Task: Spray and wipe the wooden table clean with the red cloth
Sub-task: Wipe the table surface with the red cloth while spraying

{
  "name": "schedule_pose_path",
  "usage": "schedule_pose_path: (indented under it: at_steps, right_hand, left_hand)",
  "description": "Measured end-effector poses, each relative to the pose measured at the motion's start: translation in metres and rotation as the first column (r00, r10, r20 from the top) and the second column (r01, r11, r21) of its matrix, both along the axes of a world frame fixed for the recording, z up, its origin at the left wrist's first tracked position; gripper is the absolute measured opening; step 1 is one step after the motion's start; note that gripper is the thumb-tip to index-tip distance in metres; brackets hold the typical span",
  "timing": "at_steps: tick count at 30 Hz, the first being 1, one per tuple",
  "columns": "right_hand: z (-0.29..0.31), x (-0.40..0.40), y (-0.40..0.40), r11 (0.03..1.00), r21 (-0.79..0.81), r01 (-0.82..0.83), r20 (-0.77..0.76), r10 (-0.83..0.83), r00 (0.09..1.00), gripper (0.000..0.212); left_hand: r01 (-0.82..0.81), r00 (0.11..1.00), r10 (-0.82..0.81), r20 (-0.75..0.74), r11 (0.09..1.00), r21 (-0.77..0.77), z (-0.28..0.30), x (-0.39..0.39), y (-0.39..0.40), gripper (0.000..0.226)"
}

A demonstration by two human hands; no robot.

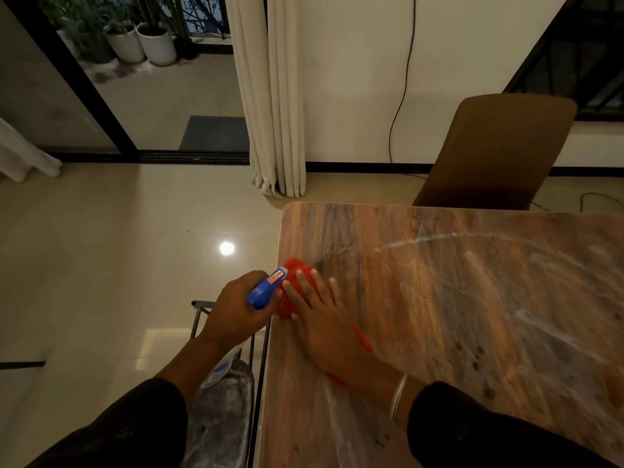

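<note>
The wooden table (456, 298) fills the right half of the view, streaked with pale wet smears. My right hand (324, 319) lies flat, fingers spread, on the red cloth (297, 268), pressing it onto the table near its left edge. Parts of the cloth show beyond my fingertips and beside my wrist. My left hand (236, 305) hangs just off the table's left edge, gripping a spray bottle with a blue trigger head (266, 287). The nozzle points toward the cloth. The bottle's pale body (224, 366) shows below my wrist.
A brown chair (499, 150) stands at the table's far side. A black metal-framed chair (219, 417) with a grey seat sits under my left arm. A curtain (273, 96), a dangling black cable (401, 96) and a glass door lie beyond the glossy tiled floor.
</note>
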State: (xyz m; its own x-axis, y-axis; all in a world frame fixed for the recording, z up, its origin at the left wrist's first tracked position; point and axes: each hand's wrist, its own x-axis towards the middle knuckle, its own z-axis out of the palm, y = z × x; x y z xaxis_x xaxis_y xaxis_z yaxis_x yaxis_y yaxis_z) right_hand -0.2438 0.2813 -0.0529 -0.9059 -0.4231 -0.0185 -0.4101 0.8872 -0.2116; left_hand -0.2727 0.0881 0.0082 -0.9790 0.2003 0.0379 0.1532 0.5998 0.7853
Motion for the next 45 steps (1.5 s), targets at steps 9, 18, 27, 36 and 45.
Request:
schedule_pose_path:
  at_steps: [9, 18, 27, 36, 45]
  right_hand:
    - [0.02, -0.142, 0.04, 0.968, -0.056, 0.244, 0.087, -0.239, 0.967, 0.059]
    - [-0.001, -0.05, 0.018, 0.974, 0.019, -0.228, 0.0, 0.228, 0.974, 0.064]
    - [0.017, -0.188, -0.021, 0.987, -0.046, 0.154, 0.042, -0.152, 0.987, 0.061]
    - [0.003, -0.018, 0.01, 0.976, 0.026, -0.218, 0.065, 0.216, 0.974, 0.073]
    - [0.016, -0.194, 0.006, 0.984, 0.002, 0.176, 0.051, -0.176, 0.983, 0.063]
  left_hand:
    - [-0.024, 1.0, 0.025, -0.006, 0.999, 0.028, -0.013, -0.008, -0.017, 0.013]
    - [-0.123, 0.992, 0.123, -0.001, 0.992, 0.041, -0.017, -0.024, -0.034, 0.011]
    - [-0.144, 0.99, 0.144, 0.003, 0.988, 0.064, -0.023, -0.013, -0.036, 0.011]
    - [-0.186, 0.982, 0.188, -0.009, 0.979, 0.083, -0.016, -0.037, -0.022, 0.012]
    - [-0.11, 0.994, 0.11, -0.006, 0.993, 0.052, -0.008, -0.025, -0.024, 0.011]
